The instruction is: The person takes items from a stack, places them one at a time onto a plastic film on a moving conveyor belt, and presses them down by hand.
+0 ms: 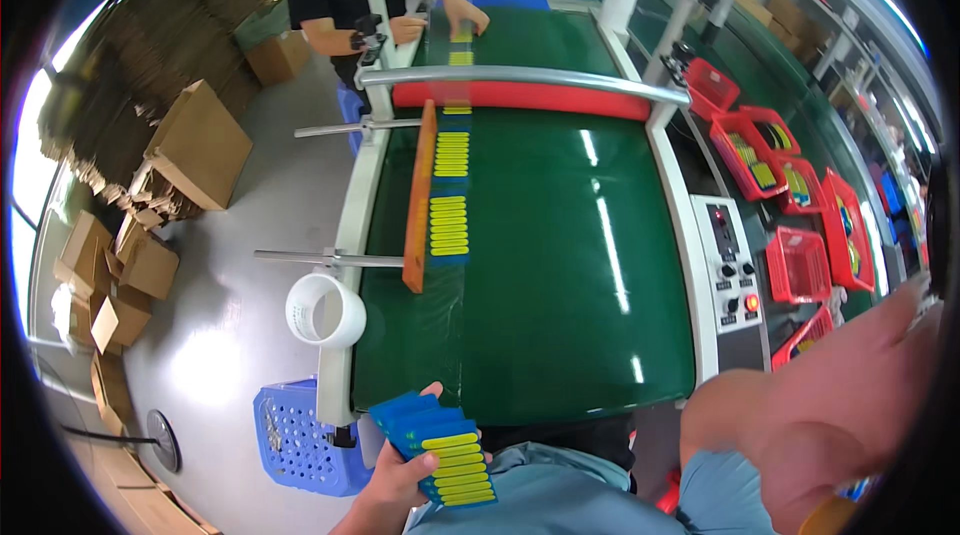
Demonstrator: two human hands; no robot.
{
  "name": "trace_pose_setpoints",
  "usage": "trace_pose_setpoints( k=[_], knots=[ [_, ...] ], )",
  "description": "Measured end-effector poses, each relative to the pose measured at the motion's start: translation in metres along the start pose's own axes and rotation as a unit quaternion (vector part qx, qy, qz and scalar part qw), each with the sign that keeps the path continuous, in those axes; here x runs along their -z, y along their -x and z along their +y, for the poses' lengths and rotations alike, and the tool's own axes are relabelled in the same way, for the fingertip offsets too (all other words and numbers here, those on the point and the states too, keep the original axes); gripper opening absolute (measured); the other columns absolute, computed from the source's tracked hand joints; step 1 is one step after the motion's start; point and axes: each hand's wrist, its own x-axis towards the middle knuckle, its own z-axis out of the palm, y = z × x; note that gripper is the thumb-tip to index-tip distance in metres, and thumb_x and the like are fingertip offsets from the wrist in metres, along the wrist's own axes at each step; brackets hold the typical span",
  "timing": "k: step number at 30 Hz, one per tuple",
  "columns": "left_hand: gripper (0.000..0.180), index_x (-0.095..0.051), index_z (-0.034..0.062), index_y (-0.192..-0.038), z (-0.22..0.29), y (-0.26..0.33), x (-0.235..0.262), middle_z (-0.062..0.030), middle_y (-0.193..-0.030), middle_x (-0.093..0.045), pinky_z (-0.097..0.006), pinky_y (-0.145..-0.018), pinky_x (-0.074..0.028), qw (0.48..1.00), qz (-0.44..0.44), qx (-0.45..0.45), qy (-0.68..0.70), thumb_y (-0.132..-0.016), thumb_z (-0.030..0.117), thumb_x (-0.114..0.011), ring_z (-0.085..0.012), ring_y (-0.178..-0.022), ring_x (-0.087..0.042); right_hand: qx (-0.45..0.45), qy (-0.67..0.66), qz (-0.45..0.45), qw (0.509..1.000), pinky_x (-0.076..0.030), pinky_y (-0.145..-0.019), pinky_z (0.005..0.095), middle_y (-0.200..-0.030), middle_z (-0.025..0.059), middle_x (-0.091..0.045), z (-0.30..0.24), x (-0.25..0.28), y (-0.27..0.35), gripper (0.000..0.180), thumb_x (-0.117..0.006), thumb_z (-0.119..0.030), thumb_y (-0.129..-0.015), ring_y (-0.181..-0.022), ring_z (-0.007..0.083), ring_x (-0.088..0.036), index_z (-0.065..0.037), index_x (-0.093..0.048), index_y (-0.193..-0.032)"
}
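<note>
My left hand (400,480) is closed round a fanned stack of blue cards with yellow strips (458,465), at the near end of a green conveyor belt (560,335). Its thumb presses on the top card. Out at the right rim, my right hand (900,320) is raised beyond the red baskets; it is blurred and its fingers are cut off by the dark rim, so what it holds cannot be seen. On the belt, two groups of similar blue-and-yellow cards (449,225) lie in a row beside an orange guide bar (419,205).
A red roller (530,101) and a metal bar (540,82) cross the belt. Beyond them a co-worker's hand (462,15) touches the strip of cards. A control box (728,260) and red baskets (798,265) line the right; a blue crate (305,440) and cartons (200,145) stand left.
</note>
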Motion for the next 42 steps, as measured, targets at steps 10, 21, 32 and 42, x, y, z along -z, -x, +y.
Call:
trace_pose_setpoints(
  k=[10, 21, 32, 42],
  knots=[
    [0.09, -0.02, 0.0102, -0.159, 0.009, -0.03, 0.009, -0.0174, -0.131, -0.061, -0.056, -0.103, -0.05, 0.998, 0.019, -0.051, -0.005, -0.089, 0.012, -0.077, -0.0351, -0.124, -0.061, -0.62, -0.333, -0.032, 0.71, -0.052, -0.062, 0.0216, -0.088, 0.0027, -0.063, 0.006, -0.194, 0.093, 0.076, -0.082, -0.003, -0.083, -0.071, 0.0068, -0.06, -0.006, -0.042, -0.147],
    [0.094, -0.021, 0.018, -0.159, 0.025, -0.026, 0.017, -0.025, -0.122, -0.062, -0.062, -0.097, -0.053, 0.998, 0.047, -0.028, 0.016, -0.085, 0.013, -0.078, -0.0442, -0.112, -0.066, -0.584, -0.069, -0.041, 0.808, -0.053, -0.062, 0.032, -0.079, 0.0082, -0.066, 0.138, -0.223, 0.134, 0.031, -0.074, -0.006, -0.086, -0.066, 0.0196, -0.065, -0.002, -0.065, -0.115],
    [0.094, -0.017, 0.0158, -0.161, 0.014, -0.006, 0.035, -0.0242, -0.125, -0.062, -0.059, -0.092, -0.055, 0.998, 0.06, 0.011, -0.007, -0.088, 0.015, -0.075, -0.0439, -0.106, -0.068, -0.388, 0.177, -0.245, 0.871, -0.047, -0.094, 0.043, -0.122, 0.0099, -0.062, 0.125, -0.231, 0.135, 0.035, -0.071, -0.023, -0.087, -0.12, 0.0309, -0.057, -0.005, -0.063, -0.115],
    [0.093, -0.016, 0.0126, -0.161, 0.011, -0.004, 0.021, -0.0201, -0.122, -0.064, -0.05, -0.085, -0.06, 0.997, 0.077, -0.018, -0.025, -0.089, 0.02, -0.075, -0.0373, -0.1, -0.071, -0.395, 0.184, -0.3, 0.849, -0.03, -0.114, 0.0566, -0.15, 0.0173, -0.046, 0.118, -0.256, 0.133, 0.054, -0.057, -0.036, -0.097, -0.148, 0.0346, -0.034, -0.004, -0.053, -0.14]
  ],
)
